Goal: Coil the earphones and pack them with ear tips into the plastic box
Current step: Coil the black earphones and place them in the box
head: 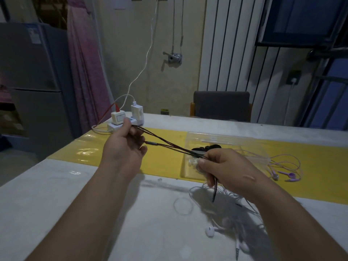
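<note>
Black earphones (169, 146) are stretched as several cable strands between my two hands above the table. My left hand (125, 146) grips the loop end at the left. My right hand (224, 167) pinches the other end, with the black earbuds (206, 148) just above its fingers and a cable tail (214, 191) hanging below. Behind my right hand lies the clear plastic box (216, 140), open on the yellow strip. Small pale ear tips (193, 162) show at my right fingertips, partly hidden.
White earphones (226, 230) lie tangled on the white table (94, 204) under my right arm. Purple earphones (284, 172) rest to the right on the yellow strip (163, 147). A power strip with chargers (126, 119) stands at the far left edge, and a chair (222, 106) is behind the table.
</note>
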Action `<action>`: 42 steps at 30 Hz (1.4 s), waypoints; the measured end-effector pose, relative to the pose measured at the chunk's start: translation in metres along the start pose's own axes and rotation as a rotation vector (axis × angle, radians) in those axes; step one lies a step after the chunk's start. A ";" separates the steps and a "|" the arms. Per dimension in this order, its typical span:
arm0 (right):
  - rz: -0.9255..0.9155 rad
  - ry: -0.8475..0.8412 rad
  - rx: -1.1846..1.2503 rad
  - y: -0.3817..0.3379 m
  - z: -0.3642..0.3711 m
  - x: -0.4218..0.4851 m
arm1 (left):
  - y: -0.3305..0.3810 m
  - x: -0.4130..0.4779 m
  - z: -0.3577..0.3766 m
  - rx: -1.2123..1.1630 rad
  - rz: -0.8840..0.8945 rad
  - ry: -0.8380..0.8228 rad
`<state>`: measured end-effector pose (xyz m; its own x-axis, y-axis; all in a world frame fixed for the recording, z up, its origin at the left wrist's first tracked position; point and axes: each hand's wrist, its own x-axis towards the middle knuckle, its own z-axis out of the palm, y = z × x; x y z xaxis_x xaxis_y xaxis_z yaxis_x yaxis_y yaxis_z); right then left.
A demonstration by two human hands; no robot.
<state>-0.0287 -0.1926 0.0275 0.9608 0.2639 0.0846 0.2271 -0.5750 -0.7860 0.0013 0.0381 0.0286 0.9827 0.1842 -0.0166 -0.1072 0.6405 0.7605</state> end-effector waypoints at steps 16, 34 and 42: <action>-0.051 -0.015 -0.031 -0.009 0.004 -0.003 | -0.018 -0.009 0.015 -0.279 0.031 -0.393; -0.145 0.019 -0.241 -0.019 0.015 -0.005 | -0.015 0.005 0.010 -0.271 0.036 -0.023; -0.080 0.064 -0.104 -0.013 0.016 -0.006 | -0.015 0.001 0.010 -0.171 0.037 -0.142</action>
<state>-0.0396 -0.1741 0.0268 0.9463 0.2643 0.1861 0.3158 -0.6323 -0.7075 0.0050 0.0212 0.0235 0.9878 0.1107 0.1096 -0.1553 0.7545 0.6377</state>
